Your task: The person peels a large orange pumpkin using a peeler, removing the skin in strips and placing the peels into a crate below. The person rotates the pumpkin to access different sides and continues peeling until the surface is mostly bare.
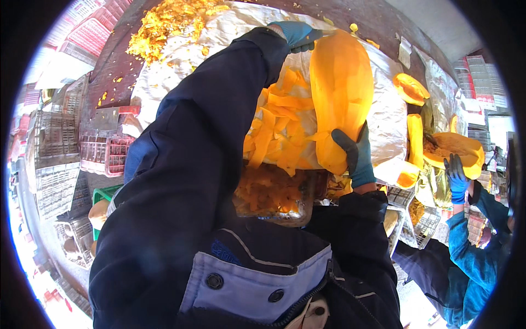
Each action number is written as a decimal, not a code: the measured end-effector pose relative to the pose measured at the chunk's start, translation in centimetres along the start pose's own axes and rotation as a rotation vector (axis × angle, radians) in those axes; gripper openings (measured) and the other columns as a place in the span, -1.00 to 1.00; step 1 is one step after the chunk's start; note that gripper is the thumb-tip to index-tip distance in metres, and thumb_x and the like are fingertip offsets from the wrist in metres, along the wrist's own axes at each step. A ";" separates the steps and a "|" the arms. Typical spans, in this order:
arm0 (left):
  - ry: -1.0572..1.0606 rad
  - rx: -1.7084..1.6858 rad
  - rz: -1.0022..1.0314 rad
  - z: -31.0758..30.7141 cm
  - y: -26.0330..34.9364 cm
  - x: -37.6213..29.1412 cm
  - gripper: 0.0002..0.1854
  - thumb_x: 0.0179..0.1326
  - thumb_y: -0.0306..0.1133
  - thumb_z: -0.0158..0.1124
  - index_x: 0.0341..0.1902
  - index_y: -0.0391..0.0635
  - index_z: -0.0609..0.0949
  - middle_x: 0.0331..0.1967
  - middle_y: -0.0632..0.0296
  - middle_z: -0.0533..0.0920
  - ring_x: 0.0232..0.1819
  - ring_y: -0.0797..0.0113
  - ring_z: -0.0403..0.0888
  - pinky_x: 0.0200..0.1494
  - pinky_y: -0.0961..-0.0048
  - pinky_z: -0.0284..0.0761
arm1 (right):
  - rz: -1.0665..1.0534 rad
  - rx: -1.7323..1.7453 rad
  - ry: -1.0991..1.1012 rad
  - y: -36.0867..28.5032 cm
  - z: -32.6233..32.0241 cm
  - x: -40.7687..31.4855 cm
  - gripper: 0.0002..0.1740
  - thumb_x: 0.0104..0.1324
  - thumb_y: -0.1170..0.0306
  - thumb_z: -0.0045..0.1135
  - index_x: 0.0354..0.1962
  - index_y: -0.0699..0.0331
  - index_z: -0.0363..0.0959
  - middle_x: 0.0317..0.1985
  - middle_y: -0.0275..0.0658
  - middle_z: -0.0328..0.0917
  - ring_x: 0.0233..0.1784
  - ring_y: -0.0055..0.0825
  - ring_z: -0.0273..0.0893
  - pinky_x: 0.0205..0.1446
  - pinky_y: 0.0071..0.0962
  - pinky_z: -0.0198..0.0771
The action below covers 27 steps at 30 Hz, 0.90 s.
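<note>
A large peeled orange squash [343,82] lies lengthwise before me on a pale cloth [386,123]. My left hand [298,37], in a teal and grey glove, is curled against its far end; a thin thing seems to stick out by the thumb, too small to identify. My right hand [357,154], gloved alike, grips the squash's near end, thumb on the side and fingers partly hidden. Broad orange peel strips [283,119] are heaped left of the squash. Below the cloth's edge, a clear plastic crate [306,205] holds more peelings, partly covered by my sleeve.
Shredded orange scraps [164,31] are piled at the far left. Cut squash pieces [411,88] lie on the right, where a co-worker's gloved hand [456,172] touches a hollow squash half [460,150]. Stacked plastic crates [57,140] stand at the left, beside a green crate [102,195].
</note>
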<state>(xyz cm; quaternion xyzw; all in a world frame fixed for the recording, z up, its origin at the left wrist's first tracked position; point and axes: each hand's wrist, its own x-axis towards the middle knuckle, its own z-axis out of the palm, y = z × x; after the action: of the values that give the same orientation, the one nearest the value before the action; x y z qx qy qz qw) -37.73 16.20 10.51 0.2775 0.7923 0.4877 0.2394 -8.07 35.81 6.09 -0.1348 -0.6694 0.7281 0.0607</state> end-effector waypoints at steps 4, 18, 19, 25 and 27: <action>0.014 -0.146 -0.065 2.8 0.0 -2.6 -0.29 0.41 0.39 0.09 -0.17 -0.13 0.71 -0.63 0.37 0.46 -0.69 0.53 0.31 -0.65 0.47 0.18 | 0.012 -0.003 -0.016 -0.3 0.0 -0.1 -0.07 0.14 0.45 0.58 0.41 0.28 0.24 0.21 -0.14 0.55 0.21 -0.27 0.59 0.27 -0.27 0.57; 0.139 -0.280 -0.163 4.9 -3.2 -4.5 -0.38 0.48 0.24 0.10 -0.24 -0.14 0.69 -0.56 0.27 0.60 -0.58 0.43 0.50 -0.56 0.43 0.34 | -0.017 0.001 -0.057 -0.6 0.0 -0.2 -0.04 0.15 0.44 0.54 0.45 0.30 0.20 0.27 -0.11 0.52 0.28 -0.23 0.55 0.32 -0.22 0.54; 0.114 -0.262 -0.112 3.8 -3.0 -3.5 -0.38 0.46 0.26 0.12 -0.25 -0.14 0.69 -0.56 0.27 0.60 -0.59 0.43 0.49 -0.55 0.41 0.34 | -0.011 0.009 -0.054 -0.6 0.0 -0.2 -0.04 0.15 0.44 0.54 0.45 0.29 0.20 0.27 -0.11 0.52 0.28 -0.23 0.55 0.32 -0.22 0.54; 0.014 -0.134 -0.040 1.6 -0.6 -1.0 -0.28 0.45 0.39 0.05 -0.10 -0.14 0.70 -0.55 0.38 0.50 -0.63 0.54 0.33 -0.63 0.44 0.17 | -0.004 0.016 -0.044 -0.6 0.1 -0.2 -0.06 0.18 0.47 0.52 0.45 0.28 0.19 0.28 -0.11 0.51 0.29 -0.22 0.54 0.34 -0.22 0.53; 0.029 -0.125 -0.071 2.9 -0.5 -2.0 -0.26 0.46 0.38 0.03 -0.10 -0.18 0.69 -0.56 0.36 0.50 -0.64 0.52 0.32 -0.62 0.43 0.18 | -0.026 -0.012 -0.045 -0.6 0.0 -0.2 -0.06 0.18 0.46 0.52 0.45 0.28 0.19 0.27 -0.10 0.51 0.29 -0.22 0.55 0.34 -0.23 0.52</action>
<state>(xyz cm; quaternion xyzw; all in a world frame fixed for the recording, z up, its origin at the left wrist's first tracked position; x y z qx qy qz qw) -34.48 16.58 9.11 0.2268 0.7729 0.5316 0.2620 -7.98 35.80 6.74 -0.1100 -0.6765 0.7261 0.0544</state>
